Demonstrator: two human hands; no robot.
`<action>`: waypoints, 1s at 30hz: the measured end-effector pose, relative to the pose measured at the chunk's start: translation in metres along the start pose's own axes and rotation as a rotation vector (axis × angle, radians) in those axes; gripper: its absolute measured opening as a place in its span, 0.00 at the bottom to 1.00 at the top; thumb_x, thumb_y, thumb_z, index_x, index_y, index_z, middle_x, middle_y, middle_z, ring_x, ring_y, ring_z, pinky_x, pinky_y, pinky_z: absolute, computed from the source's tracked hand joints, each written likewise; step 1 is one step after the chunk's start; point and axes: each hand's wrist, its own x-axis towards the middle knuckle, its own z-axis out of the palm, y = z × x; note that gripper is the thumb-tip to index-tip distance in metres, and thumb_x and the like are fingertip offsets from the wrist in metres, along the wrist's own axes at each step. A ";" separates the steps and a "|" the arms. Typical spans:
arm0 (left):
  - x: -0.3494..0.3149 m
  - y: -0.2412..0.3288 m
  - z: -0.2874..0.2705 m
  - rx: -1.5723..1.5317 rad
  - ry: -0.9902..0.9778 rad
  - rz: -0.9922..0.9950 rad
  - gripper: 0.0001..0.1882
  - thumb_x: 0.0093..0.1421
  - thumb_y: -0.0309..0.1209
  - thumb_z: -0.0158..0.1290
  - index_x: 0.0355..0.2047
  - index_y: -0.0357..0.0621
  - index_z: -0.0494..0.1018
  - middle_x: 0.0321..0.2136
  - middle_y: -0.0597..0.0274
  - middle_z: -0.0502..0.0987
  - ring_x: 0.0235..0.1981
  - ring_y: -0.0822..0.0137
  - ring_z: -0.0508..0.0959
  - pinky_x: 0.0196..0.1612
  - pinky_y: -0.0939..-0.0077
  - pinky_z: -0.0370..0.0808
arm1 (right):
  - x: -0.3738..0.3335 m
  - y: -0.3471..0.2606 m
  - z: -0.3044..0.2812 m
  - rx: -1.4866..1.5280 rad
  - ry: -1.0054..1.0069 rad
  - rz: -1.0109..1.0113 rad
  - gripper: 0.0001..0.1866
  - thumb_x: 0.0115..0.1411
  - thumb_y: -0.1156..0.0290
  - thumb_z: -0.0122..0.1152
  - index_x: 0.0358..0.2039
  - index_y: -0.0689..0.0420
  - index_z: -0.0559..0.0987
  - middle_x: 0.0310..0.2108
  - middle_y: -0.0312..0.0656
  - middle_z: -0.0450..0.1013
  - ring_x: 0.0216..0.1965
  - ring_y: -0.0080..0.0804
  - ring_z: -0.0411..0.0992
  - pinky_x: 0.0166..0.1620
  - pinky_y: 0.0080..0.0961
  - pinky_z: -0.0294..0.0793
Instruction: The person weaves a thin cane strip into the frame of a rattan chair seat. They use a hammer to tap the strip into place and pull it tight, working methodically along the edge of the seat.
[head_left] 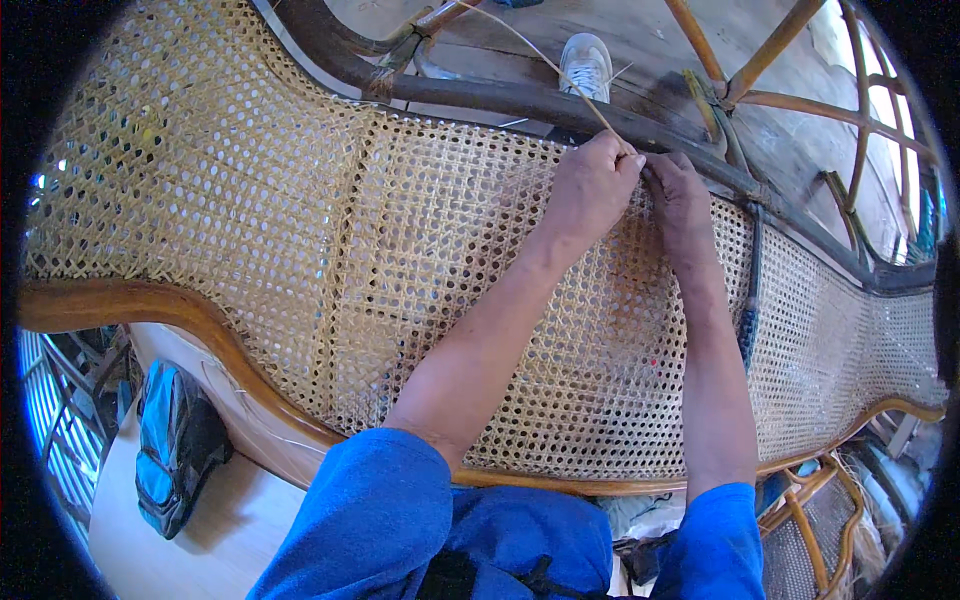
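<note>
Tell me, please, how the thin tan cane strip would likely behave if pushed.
The thin tan cane strip is probably springy rather than floppy, given its smooth arc beyond the left hand. It is likely light, being so slender.

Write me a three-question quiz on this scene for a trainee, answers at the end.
1. Multiple choice: The left hand and right hand work close together over the cane. Toward which part of the picture does the strand run from them?
A) lower right
B) upper left
C) lower left

2. True or false: The backpack is at the picture's lower left, off the cane.

3. Fill the gap: The person's sleeves are ____ in colour.

Key: 1. B; 2. True; 3. blue
</note>
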 end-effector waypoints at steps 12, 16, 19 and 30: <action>-0.002 -0.002 -0.001 -0.054 -0.030 0.037 0.13 0.57 0.34 0.56 0.34 0.35 0.74 0.24 0.52 0.78 0.26 0.67 0.77 0.32 0.73 0.73 | -0.006 -0.001 -0.004 -0.012 0.011 -0.035 0.13 0.55 0.77 0.50 0.41 0.59 0.77 0.37 0.47 0.72 0.41 0.43 0.71 0.43 0.30 0.70; -0.002 -0.001 -0.001 -0.052 -0.022 0.034 0.13 0.57 0.34 0.56 0.33 0.35 0.74 0.24 0.53 0.77 0.25 0.68 0.76 0.31 0.73 0.73 | -0.007 0.002 -0.001 0.056 0.042 -0.047 0.13 0.55 0.78 0.50 0.40 0.58 0.77 0.38 0.46 0.72 0.41 0.42 0.72 0.44 0.29 0.71; -0.002 0.002 -0.002 -0.056 -0.027 0.007 0.13 0.56 0.34 0.56 0.33 0.35 0.75 0.24 0.53 0.77 0.25 0.69 0.76 0.31 0.73 0.73 | -0.006 -0.002 -0.004 0.033 0.034 -0.046 0.12 0.55 0.78 0.50 0.39 0.58 0.77 0.37 0.46 0.72 0.40 0.42 0.72 0.43 0.29 0.71; 0.000 -0.003 0.005 0.010 0.131 0.070 0.11 0.56 0.33 0.55 0.32 0.37 0.76 0.26 0.49 0.78 0.28 0.57 0.79 0.33 0.68 0.74 | -0.004 -0.001 0.005 -0.280 -0.002 -0.080 0.12 0.54 0.76 0.49 0.40 0.55 0.75 0.36 0.46 0.70 0.41 0.46 0.71 0.40 0.37 0.73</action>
